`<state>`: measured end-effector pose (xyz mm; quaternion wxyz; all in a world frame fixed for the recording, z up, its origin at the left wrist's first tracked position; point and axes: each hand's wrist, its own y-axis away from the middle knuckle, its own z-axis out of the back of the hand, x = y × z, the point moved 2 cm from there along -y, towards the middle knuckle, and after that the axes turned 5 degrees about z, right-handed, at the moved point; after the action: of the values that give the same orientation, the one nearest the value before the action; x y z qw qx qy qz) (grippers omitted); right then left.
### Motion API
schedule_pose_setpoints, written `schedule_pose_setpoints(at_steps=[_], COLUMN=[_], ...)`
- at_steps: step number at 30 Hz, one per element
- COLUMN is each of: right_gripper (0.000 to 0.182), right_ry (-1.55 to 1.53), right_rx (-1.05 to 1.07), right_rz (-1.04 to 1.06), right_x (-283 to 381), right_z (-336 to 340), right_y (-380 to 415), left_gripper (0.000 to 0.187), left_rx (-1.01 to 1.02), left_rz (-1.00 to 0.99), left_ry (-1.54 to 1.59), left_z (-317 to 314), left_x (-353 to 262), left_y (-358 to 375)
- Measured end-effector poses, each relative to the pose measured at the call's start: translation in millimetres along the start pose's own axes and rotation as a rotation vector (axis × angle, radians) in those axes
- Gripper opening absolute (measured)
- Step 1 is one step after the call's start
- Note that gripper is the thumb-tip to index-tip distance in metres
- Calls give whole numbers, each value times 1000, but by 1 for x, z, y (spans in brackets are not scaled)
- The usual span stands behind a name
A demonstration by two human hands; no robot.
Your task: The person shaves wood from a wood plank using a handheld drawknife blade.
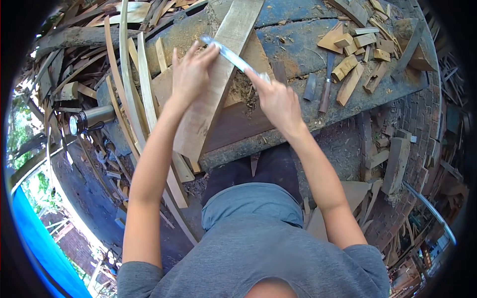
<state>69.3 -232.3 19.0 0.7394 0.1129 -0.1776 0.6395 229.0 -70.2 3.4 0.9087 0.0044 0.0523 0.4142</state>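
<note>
A shiny pale metal strip (232, 58), blurred, lies slantwise across a long wooden board (208, 109); its exact kind cannot be made out. My right hand (278, 102) is closed round the strip's near right end, with one finger stretched along it. At the strip's far left end, my left hand (193, 74) has its fingers extended and thumb apart, the fingertips touching or just over the strip. The board slants over a wider wooden block (238, 124) on the worn workbench (293, 44).
A chisel (326, 87) and a dark flat blade-like piece (310, 87) lie right of my right hand. Beyond them are several wood offcuts (345, 67). Long thin strips (144, 74) lean at the left, near a flashlight (92, 119). Scrap wood (397, 164) stands at right.
</note>
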Motion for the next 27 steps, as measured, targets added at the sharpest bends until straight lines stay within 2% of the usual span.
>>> schedule_pose_setpoints(at_steps=[4, 11, 12, 14, 16, 18, 23, 26, 27], right_gripper=[49, 51, 51, 50, 51, 50, 55, 55, 54], right_ry=[28, 3, 6, 10, -35, 3, -43, -29, -20], right_rx=[-15, 146, 146, 3, 56, -31, 108, 71, 11], right_rz=[14, -68, -76, -11, -52, -9, -92, -58, -10], right_x=[0, 9, 5, -3, -4, -3, 12, 4, -3], right_z=[-7, 16, 12, 1, -8, -11, 10, 7, 1], right_y=[-34, 32, 25, -3, -26, -33, 33, 21, 6], left_gripper=[47, 46, 46, 45, 44, 43, 55, 53, 50], left_rx=[-39, -32, -31, -28, -40, -23, 8, -5, -70], left_rz=[52, -36, -44, -1, 31, 22, -35, -39, -46], left_ry=[-8, -54, -50, -45, -24, -64, -60, -104, -100], left_z=[5, 13, 12, 4, 5, 9, 11, 12, 2], left_x=[16, -21, -17, 0, 11, 13, -19, -17, -5], left_y=[-26, 25, 16, -10, -30, -36, 20, 8, -3])
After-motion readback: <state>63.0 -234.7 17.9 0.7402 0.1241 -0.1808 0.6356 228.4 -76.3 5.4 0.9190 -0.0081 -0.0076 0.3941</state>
